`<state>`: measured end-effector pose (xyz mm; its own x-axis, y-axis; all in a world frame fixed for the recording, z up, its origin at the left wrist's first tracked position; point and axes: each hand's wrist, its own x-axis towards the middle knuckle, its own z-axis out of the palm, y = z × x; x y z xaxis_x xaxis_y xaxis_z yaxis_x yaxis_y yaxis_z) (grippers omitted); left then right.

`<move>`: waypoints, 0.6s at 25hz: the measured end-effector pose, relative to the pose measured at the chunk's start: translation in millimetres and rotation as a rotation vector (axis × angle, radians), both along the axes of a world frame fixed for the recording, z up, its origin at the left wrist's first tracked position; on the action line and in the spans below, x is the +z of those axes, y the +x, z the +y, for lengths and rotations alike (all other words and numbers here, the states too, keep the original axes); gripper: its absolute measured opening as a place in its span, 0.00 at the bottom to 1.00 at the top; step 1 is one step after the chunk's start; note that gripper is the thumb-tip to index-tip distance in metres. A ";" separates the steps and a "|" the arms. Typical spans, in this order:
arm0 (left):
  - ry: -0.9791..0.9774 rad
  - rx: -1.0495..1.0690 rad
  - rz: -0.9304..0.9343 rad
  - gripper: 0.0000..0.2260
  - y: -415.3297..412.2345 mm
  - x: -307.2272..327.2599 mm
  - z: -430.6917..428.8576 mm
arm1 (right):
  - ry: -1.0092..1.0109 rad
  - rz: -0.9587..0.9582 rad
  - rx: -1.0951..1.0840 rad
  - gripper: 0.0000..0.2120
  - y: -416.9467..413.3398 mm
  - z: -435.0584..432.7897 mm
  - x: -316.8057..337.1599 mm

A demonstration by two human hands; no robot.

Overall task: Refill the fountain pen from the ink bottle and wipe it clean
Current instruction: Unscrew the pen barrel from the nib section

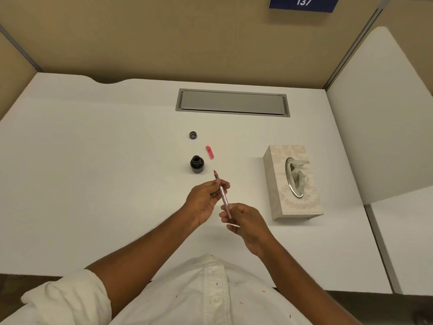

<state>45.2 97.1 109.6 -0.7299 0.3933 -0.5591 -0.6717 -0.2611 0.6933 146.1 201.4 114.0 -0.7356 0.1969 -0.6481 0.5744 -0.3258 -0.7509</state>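
Both hands closed on the fountain pen [222,195] above the desk [93,160], left hand [202,200] pinching near the nib, right hand [243,222] gripping the rear end; keep nib pointed at the open ink bottle [197,164] just ahead, dip straight to avoid tipping.

Left hand [203,200] fingers pinched; right hand [246,222] fingers curled closed, forearms converging.

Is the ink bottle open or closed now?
Open. The ink bottle stands upright with a bare mouth, and its cap lies apart on the desk behind it.
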 end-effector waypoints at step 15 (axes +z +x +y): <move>-0.031 0.032 -0.014 0.10 5.5 -6.0 -10.2 | -0.021 0.006 -0.109 0.08 -3.5 -13.6 -3.8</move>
